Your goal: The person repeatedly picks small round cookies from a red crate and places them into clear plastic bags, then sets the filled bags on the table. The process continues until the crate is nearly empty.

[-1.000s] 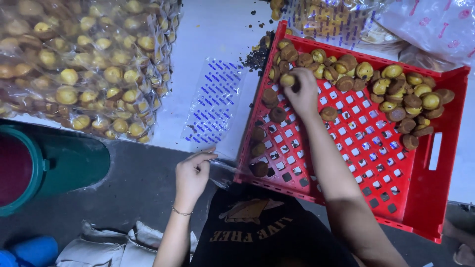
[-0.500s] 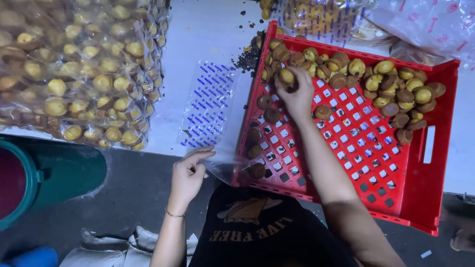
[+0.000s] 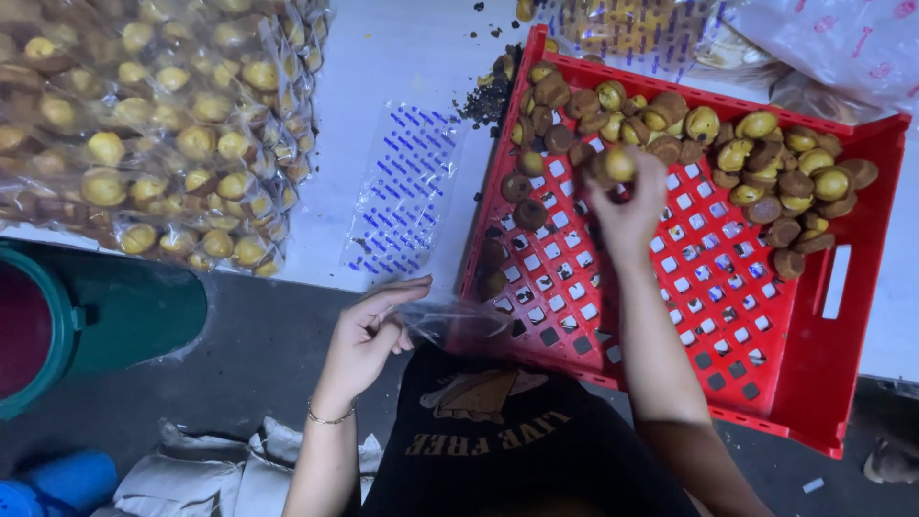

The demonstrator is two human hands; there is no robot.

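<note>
- White counter (image 3: 402, 57) runs across the top of the head view, grey floor below it, and you're looking straight down past your black shirt.
- Your right hand (image 3: 627, 206) is up over the red crate (image 3: 814, 383), grip pinched closed on one small yellow-topped cake (image 3: 617, 165), lifted just clear of the heap.
- That loose pile of cakes (image 3: 766, 168) sits along the far wall of the crate, so the near half of the perforated floor is mostly bare.
- Your left hand (image 3: 369, 335) is down low at the near left corner of the crate, fingers curled shut around the mouth of a clear plastic bag (image 3: 459, 321). Can't really tell how wide the bag is open, it's too see-through.
- Key relation: the bag lies toward you and to the left of the held cake, with the crate's near-left corner in between. Left hand is on the bag already; right hand is the one well apart from it.
- Flat printed bags (image 3: 407, 191) lie on the counter just left of the crate, and a big heap of packed cakes in bags (image 3: 153, 124) fills the far left.
- Green bin (image 3: 96, 321) stands on the floor at your left.
</note>
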